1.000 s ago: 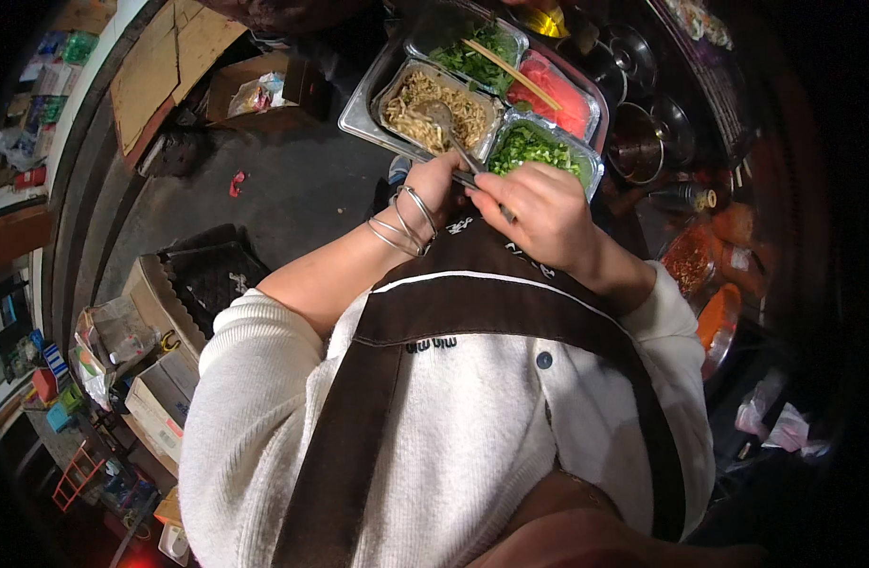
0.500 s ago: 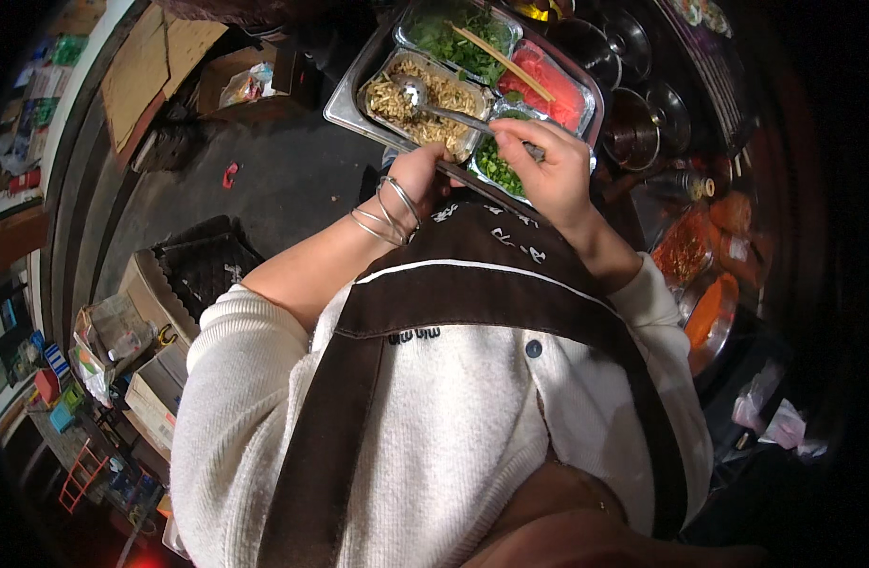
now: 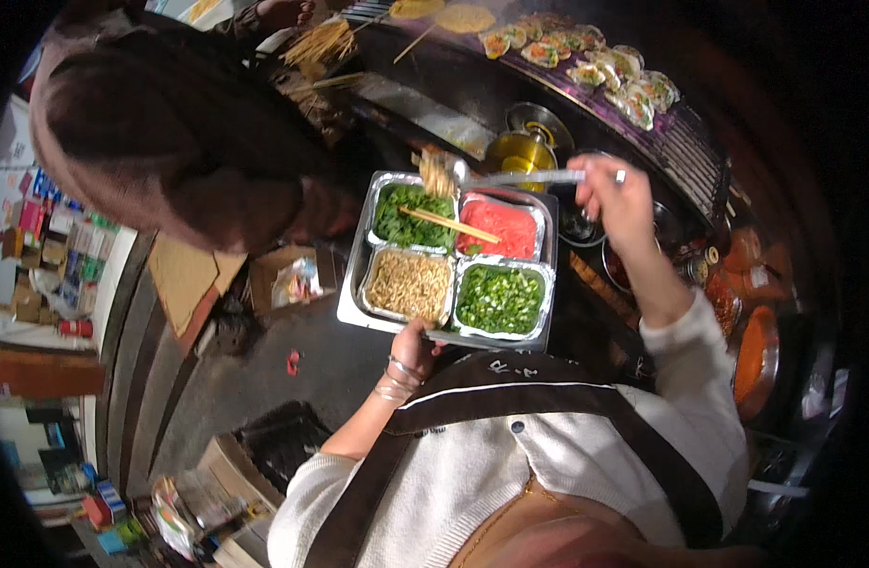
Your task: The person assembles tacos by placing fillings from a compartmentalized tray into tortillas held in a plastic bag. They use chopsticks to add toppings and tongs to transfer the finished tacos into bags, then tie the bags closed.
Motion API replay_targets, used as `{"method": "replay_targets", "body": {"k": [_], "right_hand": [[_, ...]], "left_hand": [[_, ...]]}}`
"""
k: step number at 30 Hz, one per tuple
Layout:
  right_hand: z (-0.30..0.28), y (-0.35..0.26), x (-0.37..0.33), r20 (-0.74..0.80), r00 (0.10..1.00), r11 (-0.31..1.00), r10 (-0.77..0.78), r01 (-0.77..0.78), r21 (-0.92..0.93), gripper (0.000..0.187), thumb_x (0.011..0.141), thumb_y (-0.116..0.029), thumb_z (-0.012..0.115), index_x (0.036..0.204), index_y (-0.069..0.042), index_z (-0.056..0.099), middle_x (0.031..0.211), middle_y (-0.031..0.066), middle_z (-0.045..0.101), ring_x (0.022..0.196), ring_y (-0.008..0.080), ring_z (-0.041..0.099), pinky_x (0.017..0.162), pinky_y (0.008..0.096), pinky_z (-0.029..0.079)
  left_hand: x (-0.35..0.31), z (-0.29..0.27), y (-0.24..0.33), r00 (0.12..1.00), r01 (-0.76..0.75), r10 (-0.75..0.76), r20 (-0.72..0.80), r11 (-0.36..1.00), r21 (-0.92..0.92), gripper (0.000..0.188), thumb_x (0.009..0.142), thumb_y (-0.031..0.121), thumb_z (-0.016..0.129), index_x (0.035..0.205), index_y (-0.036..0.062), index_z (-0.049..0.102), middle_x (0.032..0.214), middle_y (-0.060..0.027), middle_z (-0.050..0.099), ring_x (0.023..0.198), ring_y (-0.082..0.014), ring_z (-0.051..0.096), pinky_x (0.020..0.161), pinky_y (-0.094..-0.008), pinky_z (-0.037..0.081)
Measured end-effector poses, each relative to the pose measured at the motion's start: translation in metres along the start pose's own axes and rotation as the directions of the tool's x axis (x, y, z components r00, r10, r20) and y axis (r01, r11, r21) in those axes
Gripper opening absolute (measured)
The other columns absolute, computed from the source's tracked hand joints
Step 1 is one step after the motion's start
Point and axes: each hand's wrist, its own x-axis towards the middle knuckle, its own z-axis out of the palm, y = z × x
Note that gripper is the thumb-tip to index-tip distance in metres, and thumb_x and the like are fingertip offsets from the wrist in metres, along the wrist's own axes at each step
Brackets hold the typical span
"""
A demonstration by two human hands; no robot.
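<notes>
My left hand (image 3: 416, 348) is closed on the near edge of a metal tray (image 3: 354, 308). Four foil boxes sit in it: leafy green herbs (image 3: 389, 220), pink shreds (image 3: 510, 225), tan chopped bits (image 3: 409, 284) and chopped green onion (image 3: 499, 299). A pair of chopsticks (image 3: 453, 224) rests across the herbs and the pink shreds. My right hand (image 3: 612, 201) grips the handle end of a long metal spoon (image 3: 534, 177). Held level above the tray's far side, the spoon carries a heap of tan bits (image 3: 436, 174), blurred by motion.
Beyond the tray, a grill (image 3: 695, 151) bears several topped shellfish (image 3: 633, 99). A pot of yellow liquid (image 3: 522, 156) stands before it. At the left leans a person in dark clothing (image 3: 179, 142). Bowls of red and orange seasoning (image 3: 758, 355) stand right; a cardboard box (image 3: 326, 275) sits on the floor.
The spoon has come up out of the tan bits, loaded, and moved with my right hand toward the far side. My left hand still holds the tray. The view now takes in the grill.
</notes>
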Motion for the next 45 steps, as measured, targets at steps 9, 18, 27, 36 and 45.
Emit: {"method": "replay_targets", "body": {"k": [9, 18, 27, 36, 45], "right_hand": [[0.061, -0.021, 0.259, -0.176, 0.808, 0.777, -0.562, 0.443, -0.448, 0.029, 0.079, -0.032, 0.057, 0.087, -0.005, 0.063, 0.063, 0.0056, 0.061, 0.055, 0.0099, 0.056, 0.050, 0.0239, 0.042], [0.100, 0.048, 0.367, 0.442, 0.551, -0.036, -0.708, 0.596, -0.802, 0.020, 0.080, -0.028, 0.050, 0.093, -0.014, 0.059, 0.082, 0.0064, 0.057, 0.081, 0.0249, 0.055, 0.065, 0.0352, 0.047], [0.121, 0.029, 0.365, 0.130, 0.590, 0.212, -0.797, 0.474, -0.854, 0.024, 0.080, -0.030, 0.050, 0.092, -0.012, 0.061, 0.078, 0.0084, 0.060, 0.072, 0.0235, 0.059, 0.064, 0.0337, 0.046], [0.055, 0.063, 0.079, 0.282, 0.948, 0.982, 0.148, -0.174, 0.069, 0.017, 0.080, -0.015, 0.055, 0.091, -0.003, 0.058, 0.078, 0.0067, 0.061, 0.056, 0.0078, 0.052, 0.047, 0.0187, 0.043], [0.028, 0.099, -0.032, 0.513, 0.831, 0.831, -0.218, 0.433, -0.349, 0.035, 0.069, -0.020, 0.064, 0.097, -0.004, 0.052, 0.067, 0.0103, 0.055, 0.058, 0.0206, 0.055, 0.053, 0.0323, 0.045]], "left_hand": [[0.027, -0.030, 0.038, 0.997, 0.036, -0.039, 0.062, 0.997, 0.062, 0.017, 0.076, 0.015, 0.046, 0.069, 0.0005, 0.051, 0.059, -0.0106, 0.052, 0.047, -0.0182, 0.048, 0.041, -0.0262, 0.036], [0.021, -0.026, 0.027, 0.993, 0.119, -0.118, 0.028, 0.992, -0.047, 0.013, 0.074, 0.012, 0.049, 0.069, 0.0004, 0.052, 0.060, -0.0090, 0.053, 0.050, -0.0170, 0.050, 0.042, -0.0269, 0.038], [0.015, -0.021, 0.032, 0.991, 0.074, -0.041, -0.127, 0.961, 0.268, 0.016, 0.073, 0.016, 0.052, 0.068, 0.0021, 0.056, 0.057, -0.0052, 0.052, 0.048, -0.0143, 0.049, 0.045, -0.0267, 0.040], [0.020, -0.026, 0.026, 0.989, 0.149, -0.150, 0.013, 0.988, 0.031, 0.015, 0.074, 0.017, 0.050, 0.073, 0.0015, 0.050, 0.061, -0.0117, 0.054, 0.051, -0.0173, 0.048, 0.043, -0.0252, 0.036], [0.004, -0.001, 0.018, 0.996, -0.013, 0.026, -0.084, 0.988, 0.156, 0.027, 0.066, 0.024, 0.055, 0.083, 0.0026, 0.053, 0.063, -0.0067, 0.056, 0.045, -0.0172, 0.046, 0.042, -0.0276, 0.040]]}}
